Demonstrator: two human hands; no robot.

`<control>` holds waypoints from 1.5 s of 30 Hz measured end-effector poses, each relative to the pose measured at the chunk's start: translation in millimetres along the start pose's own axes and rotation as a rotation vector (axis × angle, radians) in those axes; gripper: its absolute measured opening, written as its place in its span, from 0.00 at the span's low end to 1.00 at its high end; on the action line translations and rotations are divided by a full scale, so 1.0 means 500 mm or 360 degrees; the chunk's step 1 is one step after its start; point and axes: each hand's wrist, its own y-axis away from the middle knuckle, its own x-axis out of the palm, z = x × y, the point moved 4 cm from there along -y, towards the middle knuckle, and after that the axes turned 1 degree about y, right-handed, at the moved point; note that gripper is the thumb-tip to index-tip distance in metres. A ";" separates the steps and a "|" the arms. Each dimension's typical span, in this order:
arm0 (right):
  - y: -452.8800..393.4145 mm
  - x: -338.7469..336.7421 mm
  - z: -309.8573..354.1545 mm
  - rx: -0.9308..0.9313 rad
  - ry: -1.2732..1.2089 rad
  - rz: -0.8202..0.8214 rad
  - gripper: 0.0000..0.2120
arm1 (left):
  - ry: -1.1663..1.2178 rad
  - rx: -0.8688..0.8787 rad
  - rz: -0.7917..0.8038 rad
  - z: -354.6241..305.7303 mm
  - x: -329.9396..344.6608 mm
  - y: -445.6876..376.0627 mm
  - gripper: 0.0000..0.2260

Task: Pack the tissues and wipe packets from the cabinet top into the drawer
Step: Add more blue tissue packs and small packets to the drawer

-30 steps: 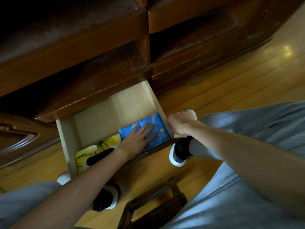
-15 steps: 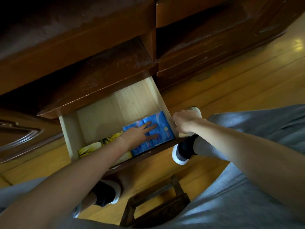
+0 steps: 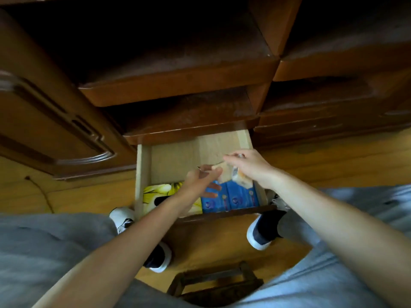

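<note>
A pale wooden drawer (image 3: 142, 174) stands pulled out of the dark cabinet (image 3: 178, 70). Inside it, at the front, a yellow flowered tissue pack (image 3: 155, 193) lies on the left and blue wipe packets (image 3: 235, 197) lie on the right. Above the blue packets my right hand (image 3: 251, 167) holds a small pale orange packet (image 3: 229, 175). My left hand (image 3: 200, 181) is beside it with its fingers touching the same packet's left end. The image is blurred around the hands.
A carved cabinet door (image 3: 55, 121) stands at the left. My feet in dark shoes with white soles (image 3: 262, 230) rest on the wooden floor under the drawer. A small dark wooden stool (image 3: 213, 283) is between my knees. A thin cord (image 3: 42, 192) lies on the floor at left.
My left hand lifted off the blue packets. My right hand left the drawer's right corner and now holds a pale orange packet over the drawer. The view tilted up towards the cabinet.
</note>
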 end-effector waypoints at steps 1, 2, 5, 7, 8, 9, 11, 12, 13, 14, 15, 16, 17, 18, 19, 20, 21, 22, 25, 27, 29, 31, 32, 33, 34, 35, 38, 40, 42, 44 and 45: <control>0.006 0.023 0.015 -0.0030 0.0003 0.0048 0.13 | 0.0049 0.0046 -0.0067 -0.017 -0.018 0.018 0.15; 0.008 0.042 0.027 -0.0050 0.0008 0.0079 0.13 | 0.0090 0.0076 -0.0143 -0.028 -0.038 0.037 0.14; 0.012 0.077 0.057 0.0005 -0.0008 0.0000 0.23 | 0.0219 0.0033 -0.0310 -0.029 -0.093 0.087 0.15; 0.016 0.088 0.056 0.0241 0.0029 -0.0209 0.29 | 0.0327 -0.0015 -0.0403 -0.023 -0.123 0.112 0.13; 0.020 0.094 0.050 0.0397 0.0056 -0.0302 0.33 | 0.0357 -0.0022 -0.0431 -0.019 -0.134 0.120 0.12; 0.024 0.101 0.045 0.0503 0.0052 -0.0355 0.35 | 0.0368 -0.0023 -0.0440 -0.016 -0.142 0.123 0.12; 0.025 0.117 0.040 0.0591 -0.0171 -0.0297 0.30 | 0.0386 -0.0037 -0.0414 -0.009 -0.148 0.128 0.11; 0.023 0.127 0.041 0.0585 -0.0399 -0.0195 0.24 | 0.0386 -0.0051 -0.0376 -0.004 -0.149 0.128 0.11; 0.024 0.133 0.047 0.0552 -0.0596 -0.0070 0.18 | 0.0375 -0.0055 -0.0329 0.001 -0.149 0.127 0.11; 0.023 0.137 0.053 0.0491 -0.0698 0.0044 0.13 | 0.0362 -0.0047 -0.0290 0.005 -0.149 0.126 0.12; 0.019 0.138 0.058 0.0426 -0.0722 0.0139 0.10 | 0.0371 -0.0024 -0.0281 0.008 -0.151 0.122 0.11; 0.013 0.138 0.058 0.0363 -0.0669 0.0191 0.09 | 0.0400 0.0011 -0.0309 0.010 -0.154 0.118 0.11; 0.006 0.137 0.057 0.0309 -0.0599 0.0186 0.10 | 0.0426 0.0057 -0.0367 0.011 -0.160 0.113 0.11; -0.002 0.135 0.051 0.0279 -0.0549 0.0132 0.12 | 0.0432 0.0106 -0.0460 0.011 -0.169 0.107 0.10; -0.009 0.131 0.042 0.0278 -0.0547 0.0034 0.14 | 0.0426 0.0150 -0.0580 0.011 -0.183 0.101 0.10; -0.016 0.124 0.030 0.0285 -0.0564 -0.0092 0.17 | 0.0424 0.0178 -0.0712 0.010 -0.200 0.096 0.10; -0.024 0.113 0.017 0.0285 -0.0565 -0.0238 0.20 | 0.0442 0.0192 -0.0836 0.012 -0.220 0.093 0.09; -0.033 0.099 0.005 0.0281 -0.0532 -0.0371 0.22 | 0.0487 0.0203 -0.0930 0.013 -0.239 0.088 0.09; -0.064 0.061 -0.028 0.0336 -0.0454 -0.0570 0.23 | 0.0562 0.0235 -0.1017 0.017 -0.273 0.078 0.03; -0.084 0.059 -0.046 0.0390 -0.0399 -0.0495 0.19 | 0.0308 0.0304 -0.1077 0.019 -0.281 0.070 0.06; -0.106 0.073 -0.059 0.0364 -0.0185 -0.0375 0.18 | -0.0048 0.0335 -0.1111 0.026 -0.285 0.062 0.14; -0.135 0.099 -0.057 0.0267 0.0034 -0.0278 0.20 | -0.0127 0.0287 -0.1163 0.039 -0.296 0.053 0.21; -0.153 0.115 -0.052 0.0213 0.0099 -0.0246 0.20 | -0.0123 0.0245 -0.1202 0.045 -0.305 0.050 0.23; -0.171 0.132 -0.046 0.0166 0.0140 -0.0216 0.19 | -0.0111 0.0210 -0.1238 0.050 -0.315 0.047 0.25; -0.189 0.151 -0.040 0.0132 0.0169 -0.0193 0.17 | -0.0085 0.0185 -0.1260 0.056 -0.323 0.044 0.25; -0.208 0.171 -0.037 0.0118 0.0202 -0.0186 0.15 | -0.0039 0.0172 -0.1276 0.062 -0.332 0.042 0.25; -0.261 0.231 -0.041 0.0159 0.0311 -0.0165 0.12 | 0.0102 0.0120 -0.1337 0.076 -0.358 0.037 0.24; -0.291 0.272 -0.049 0.0177 0.0433 -0.0075 0.12 | 0.0149 0.0078 -0.1390 0.084 -0.375 0.032 0.23; -0.316 0.313 -0.059 0.0162 0.0562 0.0067 0.10 | 0.0154 0.0044 -0.1464 0.088 -0.391 0.028 0.21; -0.333 0.355 -0.068 0.0117 0.0611 0.0207 0.08 | 0.0141 0.0033 -0.1555 0.091 -0.407 0.029 0.19; -0.339 0.375 -0.070 0.0084 0.0652 0.0265 0.08 | 0.0140 0.0030 -0.1601 0.092 -0.415 0.031 0.18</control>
